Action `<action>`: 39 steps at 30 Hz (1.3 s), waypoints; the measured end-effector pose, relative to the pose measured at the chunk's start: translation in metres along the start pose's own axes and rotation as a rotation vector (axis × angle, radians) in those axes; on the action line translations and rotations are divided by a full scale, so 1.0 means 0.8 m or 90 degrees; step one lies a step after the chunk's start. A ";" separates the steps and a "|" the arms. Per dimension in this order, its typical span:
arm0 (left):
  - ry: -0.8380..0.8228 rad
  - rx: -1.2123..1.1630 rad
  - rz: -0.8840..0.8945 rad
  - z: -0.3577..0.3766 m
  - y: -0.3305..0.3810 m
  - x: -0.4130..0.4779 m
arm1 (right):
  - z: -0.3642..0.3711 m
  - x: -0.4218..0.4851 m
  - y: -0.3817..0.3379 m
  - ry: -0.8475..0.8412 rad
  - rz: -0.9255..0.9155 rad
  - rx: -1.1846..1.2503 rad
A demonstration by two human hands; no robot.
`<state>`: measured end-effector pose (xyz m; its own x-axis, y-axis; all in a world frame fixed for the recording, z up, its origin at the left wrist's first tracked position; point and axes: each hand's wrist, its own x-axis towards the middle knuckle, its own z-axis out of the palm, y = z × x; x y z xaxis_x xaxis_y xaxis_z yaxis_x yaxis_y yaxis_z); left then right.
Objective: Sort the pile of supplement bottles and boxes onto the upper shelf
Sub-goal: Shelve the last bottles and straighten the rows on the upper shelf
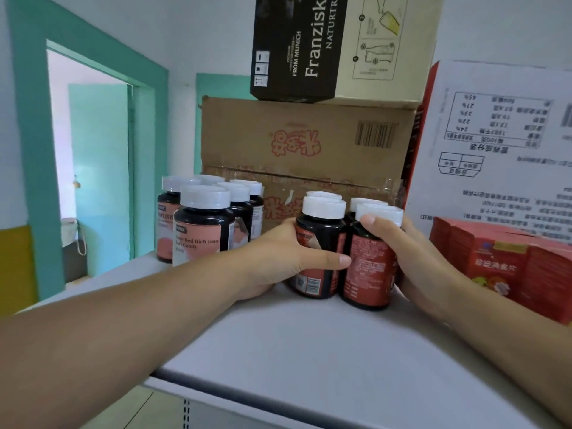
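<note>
On the white upper shelf (309,351) stand dark supplement bottles with white caps. My left hand (278,258) grips the left front bottle (320,230) of a small cluster, thumb across its label. My right hand (414,258) grips the right front bottle (368,267), thumb near its cap. Two more capped bottles (365,203) stand right behind them. A separate group of several bottles with pink labels (201,230) stands to the left. Red supplement boxes (507,261) sit at the right.
Behind the bottles is a brown cardboard carton (303,140), with a dark Franziskaner carton (334,48) stacked on top. A white-and-red box (495,144) leans at the back right. A teal-framed doorway (93,168) opens at the left, beyond the shelf's end.
</note>
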<state>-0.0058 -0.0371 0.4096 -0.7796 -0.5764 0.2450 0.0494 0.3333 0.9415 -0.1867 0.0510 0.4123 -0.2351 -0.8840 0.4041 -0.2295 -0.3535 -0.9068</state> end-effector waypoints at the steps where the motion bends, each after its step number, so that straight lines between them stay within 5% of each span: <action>1: 0.000 -0.003 -0.003 0.000 0.000 0.000 | 0.000 -0.001 0.000 -0.002 0.004 -0.002; 19: 0.058 0.083 -0.049 -0.003 -0.005 0.000 | 0.005 0.000 -0.015 0.099 0.013 -0.029; 30: 0.060 0.259 -0.098 0.008 0.022 -0.020 | 0.014 -0.003 -0.025 0.110 0.028 -0.053; 33: 0.076 0.319 -0.129 0.019 0.040 -0.047 | 0.014 -0.005 -0.041 0.156 0.006 -0.127; 39: 0.048 0.668 -0.156 0.032 0.073 -0.116 | 0.020 -0.021 -0.094 0.264 -0.222 -0.448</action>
<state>0.0535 0.0547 0.4358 -0.6535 -0.7467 0.1241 -0.6903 0.6552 0.3069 -0.1505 0.0877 0.4714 -0.3351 -0.5314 0.7780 -0.8474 -0.1911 -0.4955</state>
